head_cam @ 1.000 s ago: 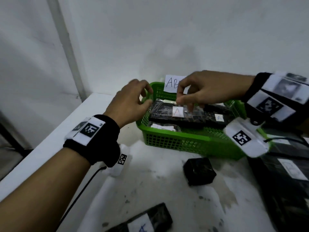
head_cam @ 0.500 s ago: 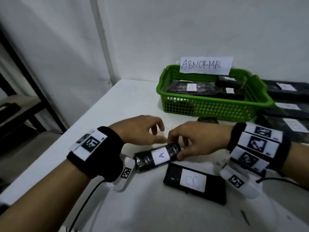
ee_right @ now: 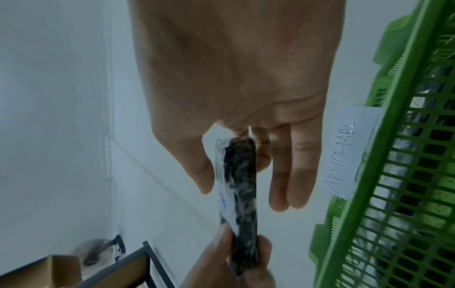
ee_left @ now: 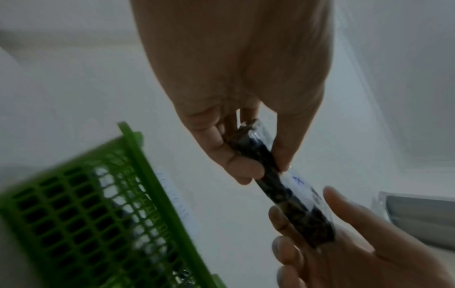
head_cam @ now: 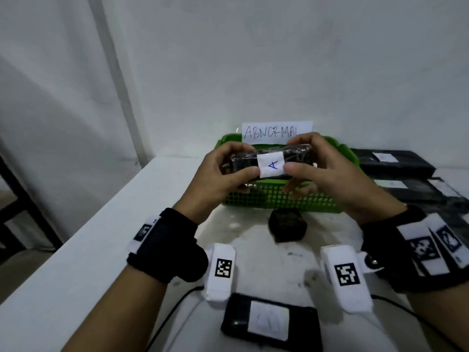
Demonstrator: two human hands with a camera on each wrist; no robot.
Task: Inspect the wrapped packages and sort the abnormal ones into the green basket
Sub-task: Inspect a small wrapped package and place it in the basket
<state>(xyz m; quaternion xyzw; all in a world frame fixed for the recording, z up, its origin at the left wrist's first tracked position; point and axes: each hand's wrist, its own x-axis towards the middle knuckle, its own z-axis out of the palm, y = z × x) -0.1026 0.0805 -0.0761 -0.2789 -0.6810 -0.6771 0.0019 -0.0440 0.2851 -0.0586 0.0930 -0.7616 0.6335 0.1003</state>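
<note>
The left hand (head_cam: 218, 179) pinches the left end of a long black plastic-wrapped package with a white label marked "A" (head_cam: 271, 160), thumb on the near face beside the label and fingers curled round the far side. In the left wrist view that same end sits between thumb and fingertips (ee_left: 242, 171), with the package (ee_left: 290, 193) running away toward the other hand. The package is held level in the air, above the near wall of the green plastic mesh basket (head_cam: 279, 199) and in front of the white paper sign reading "ABNORMAL" (head_cam: 276, 132) on the basket's far rim. The right hand (head_cam: 327, 174) grips the package's right end, thumb just right of the label; the right wrist view shows thumb and forefinger clamping it (ee_right: 240, 175) while 2 other fingers hang straight. On the white table (head_cam: 88, 250) below, a small black wrapped lump (head_cam: 288, 224) lies just in front of the basket, and a flat black package with a white label (head_cam: 269, 322) lies near the front edge. Several flat black labelled packages (head_cam: 396, 161) lie to the right of the basket.
</note>
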